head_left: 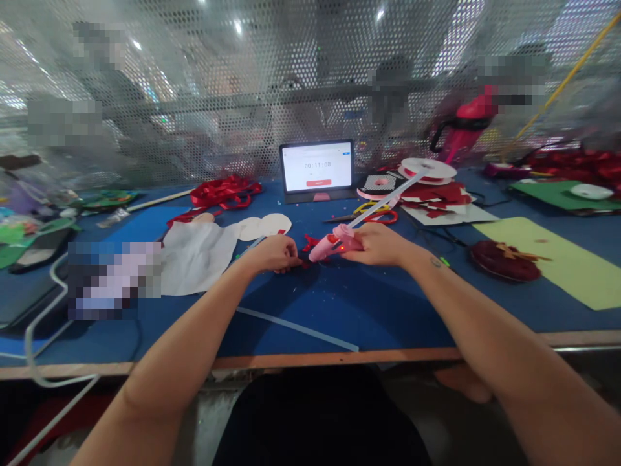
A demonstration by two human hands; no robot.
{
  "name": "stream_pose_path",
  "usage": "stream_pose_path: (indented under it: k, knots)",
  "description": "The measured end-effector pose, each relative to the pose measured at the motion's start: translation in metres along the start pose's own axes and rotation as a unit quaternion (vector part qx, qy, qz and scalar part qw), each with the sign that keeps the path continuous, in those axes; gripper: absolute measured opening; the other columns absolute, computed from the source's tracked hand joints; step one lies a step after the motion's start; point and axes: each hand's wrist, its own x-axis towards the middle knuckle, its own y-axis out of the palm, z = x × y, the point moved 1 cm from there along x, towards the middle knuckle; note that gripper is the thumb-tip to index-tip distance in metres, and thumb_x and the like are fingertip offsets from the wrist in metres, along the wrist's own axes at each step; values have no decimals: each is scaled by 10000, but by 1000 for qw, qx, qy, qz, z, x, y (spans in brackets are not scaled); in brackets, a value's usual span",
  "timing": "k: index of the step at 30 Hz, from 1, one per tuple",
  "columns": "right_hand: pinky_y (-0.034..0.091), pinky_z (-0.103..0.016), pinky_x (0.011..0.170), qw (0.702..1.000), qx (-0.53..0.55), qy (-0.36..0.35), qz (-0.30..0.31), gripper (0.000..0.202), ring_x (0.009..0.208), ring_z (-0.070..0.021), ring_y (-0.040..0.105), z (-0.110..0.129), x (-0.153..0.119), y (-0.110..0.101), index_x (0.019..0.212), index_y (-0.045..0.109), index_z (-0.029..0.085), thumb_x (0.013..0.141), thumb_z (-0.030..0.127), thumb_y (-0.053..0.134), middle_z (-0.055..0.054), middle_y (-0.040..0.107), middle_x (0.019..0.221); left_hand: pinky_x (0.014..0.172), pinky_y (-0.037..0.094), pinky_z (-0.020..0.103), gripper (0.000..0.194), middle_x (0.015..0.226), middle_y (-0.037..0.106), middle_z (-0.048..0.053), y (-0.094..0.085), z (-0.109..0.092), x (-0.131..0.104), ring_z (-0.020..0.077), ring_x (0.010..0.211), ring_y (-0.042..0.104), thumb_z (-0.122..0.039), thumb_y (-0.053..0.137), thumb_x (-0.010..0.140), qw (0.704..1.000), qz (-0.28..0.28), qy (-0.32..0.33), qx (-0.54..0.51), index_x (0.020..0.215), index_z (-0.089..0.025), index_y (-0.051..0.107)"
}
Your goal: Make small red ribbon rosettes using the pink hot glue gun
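Note:
My right hand (pixel 381 244) is wrapped round a pink hot glue gun (pixel 324 246), its nozzle pointing left and down toward the table. A long translucent glue stick (pixel 388 202) juts out of its back, up and to the right. Just left of the nozzle, my left hand (pixel 275 253) is closed in a pinch, with a small dark red piece (pixel 305 263) at its fingertips; its shape is hard to make out. Behind the nozzle lies a bit of red ribbon (pixel 309 242). A second glue stick (pixel 298 329) rests near the table's front edge.
Scissors (pixel 378 213) lie beyond the glue gun, near ribbon spools (pixel 427 169). A tablet (pixel 317 167) showing a timer stands at the back. White fabric (pixel 194 255) and red ribbon (pixel 226 192) are on the left; a dark red pouch-like item (pixel 504 261) and yellow sheet (pixel 572 265) are right.

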Motion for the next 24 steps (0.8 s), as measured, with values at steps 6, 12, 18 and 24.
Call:
stream_pose_path:
  k: [6,12,18,24]
  knots:
    - [223,-241,498,1000,-2,-8,17,381,460,-81,333,3,-1,-3,489,430,174,757,432,514,25,390,473,433,407,203,171,523,554,-5,0,-1,0,123,460,541,-323,558,710,1000,2,-8,-16,705,-158,514]
    - [244,-235,505,1000,-4,-4,25,351,475,-83,356,8,-1,-6,518,450,170,761,417,506,15,432,511,427,403,201,173,512,549,-14,1,0,0,120,451,538,-320,573,710,1000,0,-8,-21,703,-158,513]
    - [282,-242,528,999,-23,4,42,326,547,-118,442,17,2,-15,582,539,164,764,427,475,-33,544,611,428,402,199,161,496,541,-27,1,-2,1,109,437,526,-301,585,719,999,4,-26,-36,703,-158,512]
    - [272,-249,514,995,-42,29,91,279,523,-118,433,34,6,-34,597,570,163,749,365,450,-38,551,590,426,411,201,151,470,513,-40,3,0,4,106,423,513,-284,595,729,998,8,-42,-51,695,-164,509]
